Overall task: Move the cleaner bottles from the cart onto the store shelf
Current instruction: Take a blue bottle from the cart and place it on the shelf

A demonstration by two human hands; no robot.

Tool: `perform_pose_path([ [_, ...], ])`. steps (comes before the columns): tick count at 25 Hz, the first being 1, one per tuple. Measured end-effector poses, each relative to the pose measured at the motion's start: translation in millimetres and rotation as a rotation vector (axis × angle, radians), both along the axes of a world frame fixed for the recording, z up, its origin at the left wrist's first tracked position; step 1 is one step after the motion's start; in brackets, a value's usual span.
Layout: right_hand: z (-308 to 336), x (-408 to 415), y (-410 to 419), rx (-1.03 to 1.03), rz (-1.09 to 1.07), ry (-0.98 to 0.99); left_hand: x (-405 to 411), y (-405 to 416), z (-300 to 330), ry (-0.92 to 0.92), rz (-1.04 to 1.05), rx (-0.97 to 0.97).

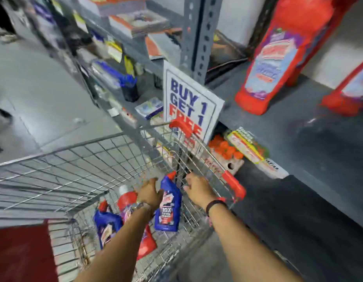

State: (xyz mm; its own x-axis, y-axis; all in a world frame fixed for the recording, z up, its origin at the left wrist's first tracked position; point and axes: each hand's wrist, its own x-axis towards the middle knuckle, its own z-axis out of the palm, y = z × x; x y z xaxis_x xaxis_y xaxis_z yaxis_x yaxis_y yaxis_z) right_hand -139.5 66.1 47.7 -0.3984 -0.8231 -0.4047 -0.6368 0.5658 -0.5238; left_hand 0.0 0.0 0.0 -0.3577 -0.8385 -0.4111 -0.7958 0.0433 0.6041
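Several cleaner bottles lie in the wire cart (pixel 79 171). A blue bottle (pixel 168 210) with a red cap stands upright against the cart's right wall. My left hand (pixel 149 193) reaches into the cart and closes around the neck of this blue bottle. To the right of the bottle, my right hand (pixel 197 190) is at the cart's wire edge with its fingers spread. Under my left arm lie a red bottle (pixel 126 200) and another blue bottle (pixel 107 222). Two red bottles (pixel 278 58) (pixel 351 92) stand on the dark shelf (pixel 288 127) at the upper right.
A "BUY 1 GET 1 FREE" sign (pixel 188 102) hangs at the shelf's front edge above the cart's red corner guard (pixel 234 185). A perforated metal post (pixel 199 37) divides the shelving. The lower shelf holds orange-capped goods (pixel 225 149). The grey floor (pixel 44 88) is to the left.
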Motion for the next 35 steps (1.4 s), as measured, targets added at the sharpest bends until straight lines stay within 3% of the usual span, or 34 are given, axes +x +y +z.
perform_pose_path([
  [6,-122.1,5.8,-36.3,0.516,0.038,-0.133,-0.2,-27.5,-116.8,-0.115,-0.004,0.427],
  [9,-161.8,8.1,-46.3,0.534,0.020,-0.252,2.5,-29.2,-148.0,-0.114,-0.076,0.523],
  [13,-169.0,6.7,-50.6,0.503,-0.187,-0.280,4.8,-25.0,-147.4,0.097,0.102,0.585],
  [17,-126.2,-6.1,-56.7,0.334,-0.159,-0.316,4.3,-25.8,-108.6,0.266,0.150,0.450],
  [23,13.6,-33.4,-22.7,-0.096,-0.102,-0.333,-14.4,-20.0,18.1,0.552,0.025,0.171],
  [31,205.6,-121.6,137.3,-0.674,-0.290,-0.128,-143.3,70.1,210.1,0.898,-0.405,-0.033],
  [35,239.0,-172.6,234.5,-0.822,-0.513,-0.021,-232.9,149.5,254.3,0.966,-0.610,-0.100],
])
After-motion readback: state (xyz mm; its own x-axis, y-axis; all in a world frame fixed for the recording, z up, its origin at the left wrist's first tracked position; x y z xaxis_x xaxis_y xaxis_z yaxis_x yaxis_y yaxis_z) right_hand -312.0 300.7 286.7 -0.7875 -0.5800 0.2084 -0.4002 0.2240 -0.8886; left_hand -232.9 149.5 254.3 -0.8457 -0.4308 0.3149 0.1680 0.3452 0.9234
